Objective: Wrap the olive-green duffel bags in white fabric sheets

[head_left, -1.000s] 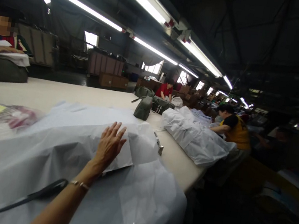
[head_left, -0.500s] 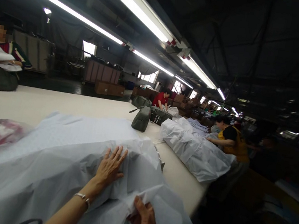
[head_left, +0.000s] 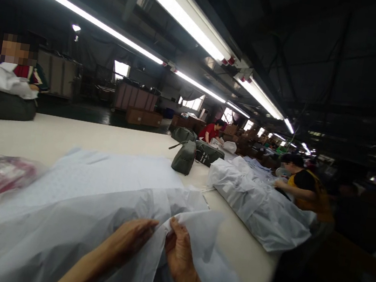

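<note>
A thin, wrinkled white sheet [head_left: 67, 217], translucent like a bag or wrapping, is spread in front of me over the table and a bulky shape that I cannot make out. My right hand [head_left: 179, 248] pinches a fold of it between thumb and fingers, lifting the edge. Close by on the left, my left hand [head_left: 134, 241] is turned side-on with its fingers pressed together at the same fold; some fingers are hidden. Beyond lies a pale patterned sheet [head_left: 120, 168], flat on the table.
Dark green bags [head_left: 184, 157] stand at the table's far side. A white-wrapped bundle [head_left: 253, 200] lies at right, beside a person in a yellow vest [head_left: 314, 193]. Clear plastic packaging [head_left: 9, 178] is at left. Other people work farther off. The pale table [head_left: 59, 129] ends at right.
My left hand has gone from lying flat with spread fingers to closing beside the right one. My right hand has risen with the pinched fold. The view has shifted slightly left.
</note>
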### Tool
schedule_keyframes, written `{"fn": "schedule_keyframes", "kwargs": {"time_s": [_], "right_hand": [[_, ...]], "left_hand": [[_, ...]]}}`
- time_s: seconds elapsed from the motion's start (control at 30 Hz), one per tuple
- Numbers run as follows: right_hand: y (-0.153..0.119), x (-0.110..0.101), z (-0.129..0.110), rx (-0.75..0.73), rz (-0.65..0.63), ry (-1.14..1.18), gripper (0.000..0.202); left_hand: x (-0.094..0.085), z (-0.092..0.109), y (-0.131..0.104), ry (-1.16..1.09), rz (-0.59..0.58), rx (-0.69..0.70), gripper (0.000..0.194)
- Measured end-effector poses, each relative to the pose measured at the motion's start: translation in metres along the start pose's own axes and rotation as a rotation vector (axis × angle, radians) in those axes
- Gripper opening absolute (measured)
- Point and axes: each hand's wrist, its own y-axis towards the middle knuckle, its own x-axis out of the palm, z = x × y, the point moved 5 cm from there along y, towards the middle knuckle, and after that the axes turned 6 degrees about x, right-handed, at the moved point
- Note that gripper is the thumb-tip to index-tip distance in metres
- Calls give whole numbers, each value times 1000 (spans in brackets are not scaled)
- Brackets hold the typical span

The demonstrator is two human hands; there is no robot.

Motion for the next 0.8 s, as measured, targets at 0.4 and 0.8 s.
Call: {"fn": "schedule_keyframes", "kwargs": {"time_s": [0.4, 0.8], "right_hand": [[50, -5, 12, 131, 134, -98, 36], [59, -23, 4, 270, 151, -185, 26]], "left_hand": [[-11, -6, -3, -232, 90, -252, 40], [-140, -4, -293, 496, 761, -1102, 68]]}}
